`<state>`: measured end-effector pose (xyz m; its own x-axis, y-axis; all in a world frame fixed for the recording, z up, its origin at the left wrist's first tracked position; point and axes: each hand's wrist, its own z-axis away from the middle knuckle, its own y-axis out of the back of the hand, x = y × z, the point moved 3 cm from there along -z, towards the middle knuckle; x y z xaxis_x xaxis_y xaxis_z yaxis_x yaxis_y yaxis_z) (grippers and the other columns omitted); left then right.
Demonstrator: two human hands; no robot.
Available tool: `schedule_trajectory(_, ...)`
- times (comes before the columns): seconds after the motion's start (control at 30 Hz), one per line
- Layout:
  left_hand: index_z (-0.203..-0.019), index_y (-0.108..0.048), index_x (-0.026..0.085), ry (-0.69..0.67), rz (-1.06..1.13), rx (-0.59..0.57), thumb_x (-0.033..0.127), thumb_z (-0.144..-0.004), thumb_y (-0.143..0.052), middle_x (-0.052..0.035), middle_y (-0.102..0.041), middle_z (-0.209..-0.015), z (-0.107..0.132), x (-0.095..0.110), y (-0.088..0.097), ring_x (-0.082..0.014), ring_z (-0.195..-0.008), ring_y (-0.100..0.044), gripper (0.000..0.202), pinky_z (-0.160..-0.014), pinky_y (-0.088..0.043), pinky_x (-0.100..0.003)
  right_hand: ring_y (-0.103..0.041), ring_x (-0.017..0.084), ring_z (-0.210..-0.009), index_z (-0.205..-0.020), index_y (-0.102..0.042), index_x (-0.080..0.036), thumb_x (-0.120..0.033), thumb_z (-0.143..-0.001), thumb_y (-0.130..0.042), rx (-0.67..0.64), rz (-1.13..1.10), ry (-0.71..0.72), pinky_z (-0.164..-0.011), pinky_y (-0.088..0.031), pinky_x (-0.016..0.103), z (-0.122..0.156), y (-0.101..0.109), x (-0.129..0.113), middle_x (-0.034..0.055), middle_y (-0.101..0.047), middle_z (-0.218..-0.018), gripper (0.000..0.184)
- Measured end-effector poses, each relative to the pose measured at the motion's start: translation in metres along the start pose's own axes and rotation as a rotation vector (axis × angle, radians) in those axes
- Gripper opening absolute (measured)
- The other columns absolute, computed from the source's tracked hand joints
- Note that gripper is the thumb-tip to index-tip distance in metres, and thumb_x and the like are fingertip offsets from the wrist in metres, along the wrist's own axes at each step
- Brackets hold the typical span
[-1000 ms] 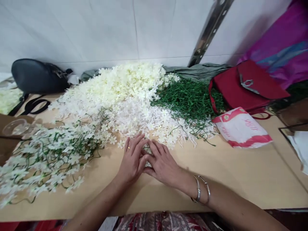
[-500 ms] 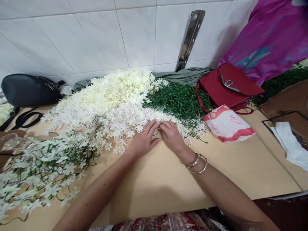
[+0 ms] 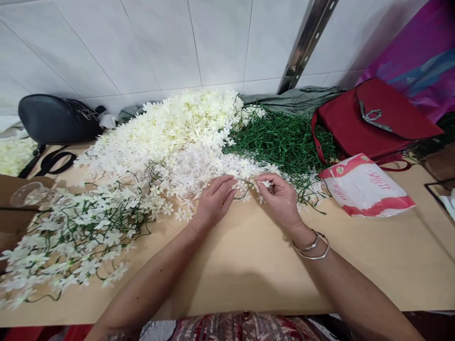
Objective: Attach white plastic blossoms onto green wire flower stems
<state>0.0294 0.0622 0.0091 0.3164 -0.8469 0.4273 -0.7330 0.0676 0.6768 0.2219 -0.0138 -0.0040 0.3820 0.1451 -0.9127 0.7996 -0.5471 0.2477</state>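
Note:
Between my hands runs a thin green artificial flower stem (image 3: 249,182), just above the table's near side of the pile. My left hand (image 3: 215,201) pinches its left end between thumb and fingers. My right hand (image 3: 280,196) is closed on a small white artificial flower (image 3: 265,184) at the stem's right end. Right behind my hands lie white stringy flower pieces (image 3: 192,168) and a heap of cream-white blossoms (image 3: 177,118). Bare green stems (image 3: 284,137) form a tangled heap behind my right hand. To the left spreads a bunch of white flowers on green stems (image 3: 85,237).
A red bag (image 3: 377,118) and a pink-and-white tissue packet (image 3: 368,187) are on the right. At the far left stand a black bag (image 3: 59,118) and a cardboard box (image 3: 14,189) with a clear plastic cup (image 3: 31,194). A metal post (image 3: 305,47) is on the tiled wall.
My hands have moved apart, and the green stem now shows between them. My right hand has shifted right, its fingers pinching the white flower. The camera view has also shifted.

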Motion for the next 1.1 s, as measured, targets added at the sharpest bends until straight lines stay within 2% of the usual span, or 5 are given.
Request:
schedule_trajectory(0.1, -0.125, -0.07, 0.022, 0.031, -0.056, 0.02, 0.026, -0.105, -0.057, -0.0122, -0.076, -0.124, -0.001, 0.0, 0.001, -0.0233, -0.116, -0.072, 0.025, -0.102, -0.058, -0.041, -0.058, 0.014, -0.065, -0.099, -0.074, -0.021, -0.029, -0.093, -0.067, 0.015, -0.018, -0.027, -0.061, -0.046, 0.028, 0.002, 0.002, -0.001, 0.0041, -0.077, -0.097, 0.012)
schedule_trajectory(0.27, -0.127, -0.071, 0.024, -0.035, -0.083, -0.128, 0.031, -0.107, -0.055, -0.0091, -0.078, -0.126, -0.004, 0.005, -0.009, -0.0238, -0.115, -0.071, 0.027, -0.101, -0.052, -0.041, -0.069, 0.023, -0.102, -0.098, -0.073, -0.023, -0.026, -0.095, -0.064, 0.041, 0.013, 0.125, -0.093, -0.055, 0.039, 0.003, 0.004, -0.007, 0.0061, -0.075, -0.101, 0.01)
schedule_trajectory(0.47, -0.105, -0.076, 0.025, -0.095, -0.095, -0.28, 0.034, -0.105, -0.059, -0.0057, -0.08, -0.121, -0.002, 0.011, -0.021, -0.0257, -0.115, -0.07, 0.019, -0.099, -0.042, -0.043, -0.072, 0.022, -0.098, -0.108, -0.072, -0.022, -0.029, -0.097, -0.065, 0.017, 0.031, 0.035, -0.093, -0.057, 0.04, 0.007, 0.005, -0.009, 0.0058, -0.077, -0.104, 0.015)
schedule_trajectory(0.8, -0.099, -0.075, 0.029, -0.215, 0.134, -0.325, 0.041, -0.096, -0.074, -0.0013, -0.083, -0.109, -0.002, 0.014, 0.001, -0.0209, -0.102, -0.075, 0.013, -0.099, -0.037, -0.041, -0.068, 0.025, -0.105, -0.108, -0.075, -0.025, -0.028, -0.103, -0.059, 0.052, 0.066, 0.206, -0.098, -0.053, 0.046, 0.002, 0.014, -0.013, 0.0078, -0.073, -0.106, 0.018)
schedule_trajectory(1.1, -0.114, -0.067, 0.021, -0.07, 0.093, 0.09, 0.028, -0.102, -0.067, -0.0064, -0.08, -0.107, -0.005, 0.009, 0.008, -0.0156, -0.09, -0.075, 0.014, -0.087, -0.053, -0.031, -0.074, 0.025, -0.111, -0.122, -0.073, -0.026, -0.03, -0.108, -0.052, 0.008, 0.053, 0.249, -0.103, -0.058, 0.048, 0.006, 0.009, -0.021, 0.0094, -0.075, -0.117, 0.026)
